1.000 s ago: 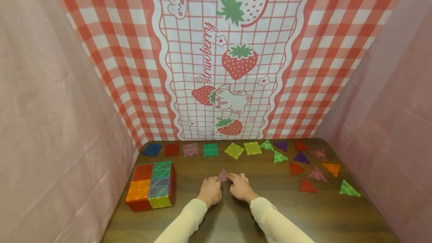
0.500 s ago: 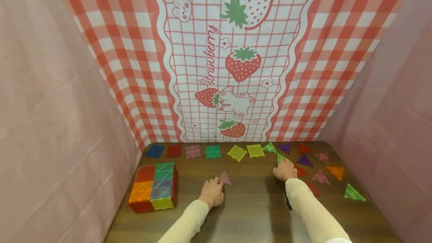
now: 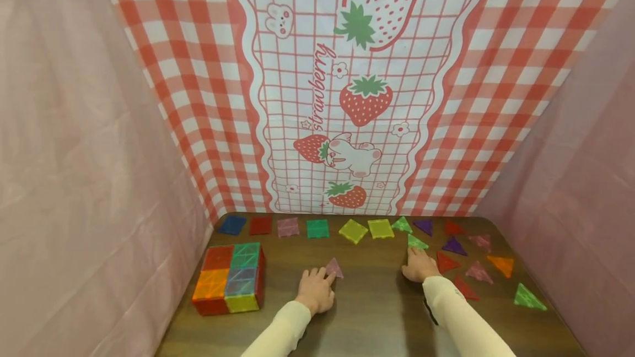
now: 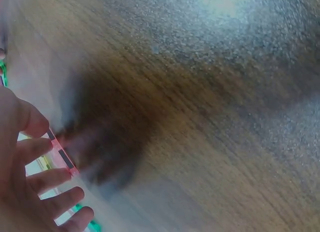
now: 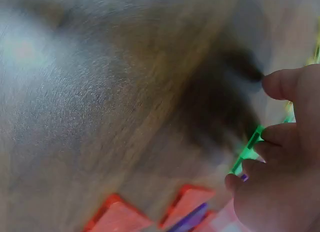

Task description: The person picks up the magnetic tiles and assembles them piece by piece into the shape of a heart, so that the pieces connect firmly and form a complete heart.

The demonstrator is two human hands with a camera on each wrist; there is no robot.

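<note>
A small translucent pink triangle tile point(image 3: 334, 269) lies flat near the middle of the wooden table. My left hand point(image 3: 316, 290) is beside it, the index fingertip on the tile's left side and the other fingers spread. The left wrist view shows the tile's pink edge point(image 4: 66, 159) between the fingers, with the thumb apart. My right hand point(image 3: 420, 265) reaches to a light green triangle tile point(image 3: 416, 241), fingertips at its near edge. In the right wrist view the fingers meet the green edge point(image 5: 246, 151), while the thumb stands away from it.
A block of coloured square tiles point(image 3: 230, 279) stands at left. Along the back lie several square tiles, from a blue square point(image 3: 232, 225) to a yellow square point(image 3: 380, 228). Several triangles, among them a purple triangle point(image 3: 454, 245) and an orange triangle point(image 3: 502, 265), are scattered at right.
My right hand has left the pink triangle and moved right to the green triangle. My left hand has stayed by the pink triangle, its fingers now more spread. The head view has shifted slightly.
</note>
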